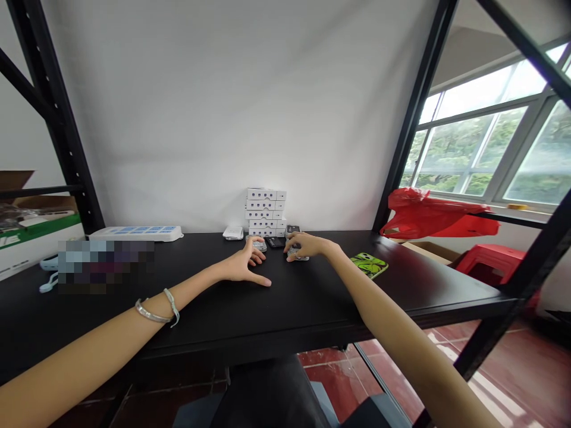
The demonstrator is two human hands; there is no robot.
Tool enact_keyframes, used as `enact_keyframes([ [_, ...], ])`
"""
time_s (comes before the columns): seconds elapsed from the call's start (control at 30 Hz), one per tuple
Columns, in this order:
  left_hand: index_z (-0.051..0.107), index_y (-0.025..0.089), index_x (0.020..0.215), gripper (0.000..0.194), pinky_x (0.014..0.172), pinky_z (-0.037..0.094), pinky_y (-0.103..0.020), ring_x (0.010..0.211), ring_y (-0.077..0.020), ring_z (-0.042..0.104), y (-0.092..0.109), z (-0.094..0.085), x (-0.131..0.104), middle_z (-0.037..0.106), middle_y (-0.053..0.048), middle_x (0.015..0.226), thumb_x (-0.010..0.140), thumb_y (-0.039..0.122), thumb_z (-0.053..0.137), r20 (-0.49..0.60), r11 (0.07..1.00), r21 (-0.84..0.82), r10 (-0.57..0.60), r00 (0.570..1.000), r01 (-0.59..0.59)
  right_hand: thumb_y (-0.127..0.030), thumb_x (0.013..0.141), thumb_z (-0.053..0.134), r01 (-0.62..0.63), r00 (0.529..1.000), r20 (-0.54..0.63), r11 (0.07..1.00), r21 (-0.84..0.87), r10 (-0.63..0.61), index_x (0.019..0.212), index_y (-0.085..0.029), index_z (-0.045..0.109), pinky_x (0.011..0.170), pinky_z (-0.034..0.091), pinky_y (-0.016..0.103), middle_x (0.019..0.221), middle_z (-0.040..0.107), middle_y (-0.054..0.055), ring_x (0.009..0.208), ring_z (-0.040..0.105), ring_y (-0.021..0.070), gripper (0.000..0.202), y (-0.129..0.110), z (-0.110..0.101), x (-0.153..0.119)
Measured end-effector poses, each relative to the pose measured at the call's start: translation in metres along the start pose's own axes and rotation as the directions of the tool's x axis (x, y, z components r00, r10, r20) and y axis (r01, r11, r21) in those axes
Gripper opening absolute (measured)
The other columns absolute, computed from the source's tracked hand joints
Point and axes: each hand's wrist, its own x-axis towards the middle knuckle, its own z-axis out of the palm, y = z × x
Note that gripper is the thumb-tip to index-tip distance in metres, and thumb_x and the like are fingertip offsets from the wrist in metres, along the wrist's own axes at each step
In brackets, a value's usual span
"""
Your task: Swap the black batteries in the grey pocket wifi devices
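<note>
My left hand (244,264) is open just above the black tabletop, thumb and fingers spread. Its fingertips are beside a small clear-packed item (257,244), and the palm is empty. Over on the right, my right hand (307,244) has its fingers bent down and closed at the edge of another small clear-packed item (300,257), which it partly hides. Between the hands lies a small flat black item (275,242). Behind them several white boxes (266,213) are stacked against the wall, with a small dark item (293,229) at their right.
Flat white pieces (233,232) lie left of the boxes. A white power strip (138,233) is farther left, near an open carton (38,238). A green patterned phone case (370,265) lies on the right. Black shelf posts frame the table (285,309); a red plastic bag (432,215) hangs beyond.
</note>
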Motion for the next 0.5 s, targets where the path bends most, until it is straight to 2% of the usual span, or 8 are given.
enact_keyframes([
  [0.13,0.056,0.017,0.124,0.032,0.087,0.055,-0.046,0.104,-0.0251,0.065,0.005,0.001,-0.002,0.061,-0.009,0.124,0.095,0.030,0.063,-0.034,0.999,0.044,-0.011,0.999,0.012,-0.034,0.095,0.057,-0.030,1.000,-0.002,1.000,-0.003,0.030,0.121,-0.020,0.059,0.093,0.050,0.045,0.130,0.056,0.009,0.111,0.058,0.0228,0.030,0.007,-0.003,-0.003],
  [0.23,0.055,0.018,0.126,0.033,0.087,0.055,-0.046,0.106,-0.0258,0.063,0.007,-0.003,0.002,0.059,-0.009,0.127,0.096,0.029,0.062,-0.133,0.993,0.109,-0.026,0.991,0.040,-0.034,0.095,0.057,-0.057,0.998,-0.003,0.998,0.004,0.057,0.120,-0.019,0.059,0.091,0.052,0.043,0.126,0.058,0.009,0.107,0.060,0.0215,0.029,0.014,-0.006,-0.008],
  [0.37,0.056,0.018,0.126,0.033,0.091,0.053,-0.048,0.110,-0.0270,0.061,-0.002,-0.021,0.023,0.057,-0.010,0.131,0.096,0.029,0.062,-0.257,0.974,0.199,-0.053,0.965,0.106,-0.034,0.095,0.057,-0.066,0.996,-0.066,0.998,0.016,0.067,0.119,-0.019,0.059,0.089,0.052,0.042,0.125,0.058,0.009,0.105,0.060,0.0210,0.028,0.019,-0.009,-0.012],
  [0.5,0.056,0.017,0.124,0.032,0.088,0.054,-0.047,0.107,-0.0260,0.063,-0.018,-0.037,0.050,0.059,-0.009,0.127,0.096,0.029,0.062,-0.251,0.957,0.231,-0.115,0.961,0.175,-0.035,0.095,0.057,-0.046,0.979,-0.199,0.999,-0.015,0.042,0.120,-0.019,0.059,0.092,0.051,0.044,0.128,0.057,0.009,0.109,0.059,0.0223,0.030,0.013,-0.010,-0.010],
])
